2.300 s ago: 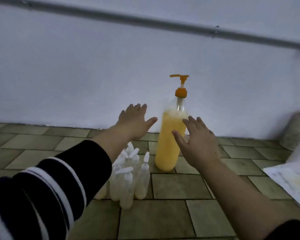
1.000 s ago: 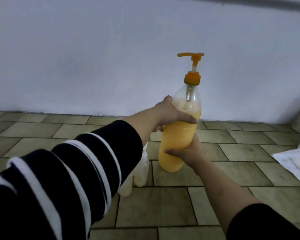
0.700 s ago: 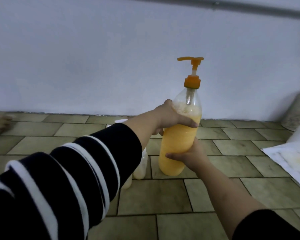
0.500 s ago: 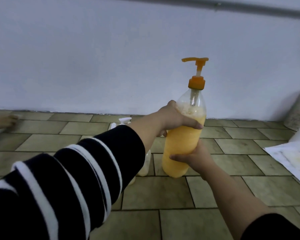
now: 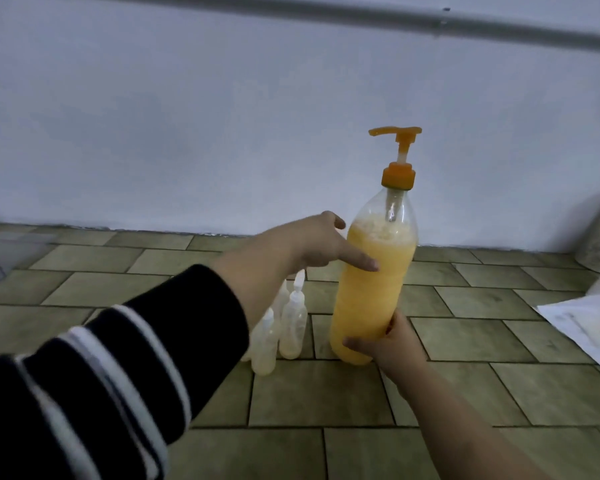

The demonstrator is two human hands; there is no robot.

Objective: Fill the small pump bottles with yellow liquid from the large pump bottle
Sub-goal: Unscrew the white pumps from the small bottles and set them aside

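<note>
left sleeve (image 5: 94, 393): black with white stripes, fills lower left; hides part of the small bottle group from me
small pump bottles (image 5: 284, 327): cluster standing upright on the tiled floor (image 5: 465, 393), just left of the big bottle; I count three showing, more probably behind the forearm; pumps on; contents look pale and yellowish but the plastic is cloudy, so I cannot tell filled from empty
left hand (image 5: 321, 242): up at the big bottle's shoulder; thumb laid straight across the front at the liquid line, fingers behind the bottle and out of sight; reads as loose contact, not a clamp
large pump bottle (image 5: 371, 289): upright, leaning slightly, base at or just off the floor, I cannot tell which; yellow liquid near the shoulder, foam on top; orange pump head (image 5: 397, 133) raised, nozzle pointing left, nobody pressing it
right hand (image 5: 390, 344): wrapped around the base of the big bottle, thumb in front, fingers curled behind; firm hold
white sheet (image 5: 582, 327): flat on the floor far right, faint yellow stains
progress: early, I judge; source bottle nearly full, no small bottle under the nozzle, no pump removed; left: position source, open a small bottle, pump, repeat for the group
</note>
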